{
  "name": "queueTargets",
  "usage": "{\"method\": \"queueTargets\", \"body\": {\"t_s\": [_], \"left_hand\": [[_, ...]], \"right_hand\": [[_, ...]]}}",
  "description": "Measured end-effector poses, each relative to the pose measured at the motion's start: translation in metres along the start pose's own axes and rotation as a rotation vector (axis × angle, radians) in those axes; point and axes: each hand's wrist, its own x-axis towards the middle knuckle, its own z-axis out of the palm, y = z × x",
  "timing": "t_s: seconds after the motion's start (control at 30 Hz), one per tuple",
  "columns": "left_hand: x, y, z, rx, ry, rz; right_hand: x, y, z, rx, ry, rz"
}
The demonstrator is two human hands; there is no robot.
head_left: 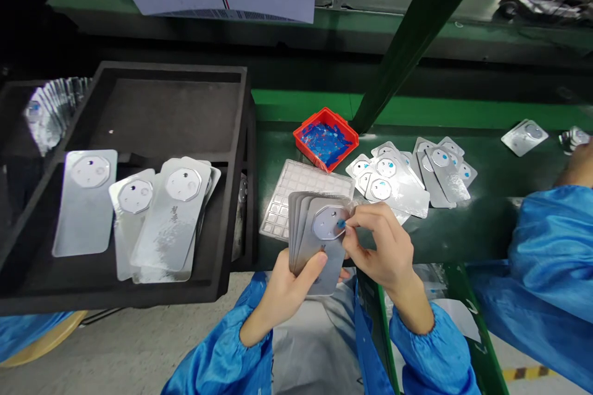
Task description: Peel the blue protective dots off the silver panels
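A fanned stack of silver metal plates (319,259) is gripped in my left hand (291,287), thumb across the front plate. That plate carries a round-cornered white disc with small holes and a blue spot near its right edge. At this spot, the thumb and forefinger of my right hand (382,244) are pinched together; a small blue piece (341,223) shows by the fingertips, and whether it is held or stuck to the plate I cannot tell. Behind the stack lies a clear plastic grid tray (282,197). A red bin (325,139) of small blue pieces stands beyond it.
Several similar plates (398,182) lie piled on the green bench to the right. More plates (169,216) rest in a black tray (238,197) at left. A green post (407,43) slants up behind the bin. At far right, a co-worker's blue sleeve (556,241) reaches over the bench.
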Motion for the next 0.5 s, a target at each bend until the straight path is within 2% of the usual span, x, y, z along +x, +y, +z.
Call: {"method": "queueTargets", "body": {"t_s": [0.13,0.2,0.27,0.37,0.43,0.5], "left_hand": [[0.0,-0.006,-0.001,0.054,0.039,0.06],[0.0,-0.005,-0.001,0.099,0.098,0.106],[0.001,-0.002,0.001,0.147,0.166,0.155],[0.001,0.002,0.006,0.184,0.208,0.189],[0.002,0.001,0.008,0.195,0.179,0.184],[0.002,-0.001,0.009,0.213,0.153,0.175]], "right_hand": [[0.0,-0.004,-0.001,0.005,0.013,-0.01],[-0.001,-0.008,-0.001,0.031,0.014,0.049],[-0.003,-0.014,0.002,0.107,0.068,0.205],[-0.007,-0.023,0.01,0.384,0.172,0.556],[-0.009,-0.028,0.016,0.661,0.129,0.762],[-0.009,-0.03,0.022,0.908,0.062,0.896]]}}
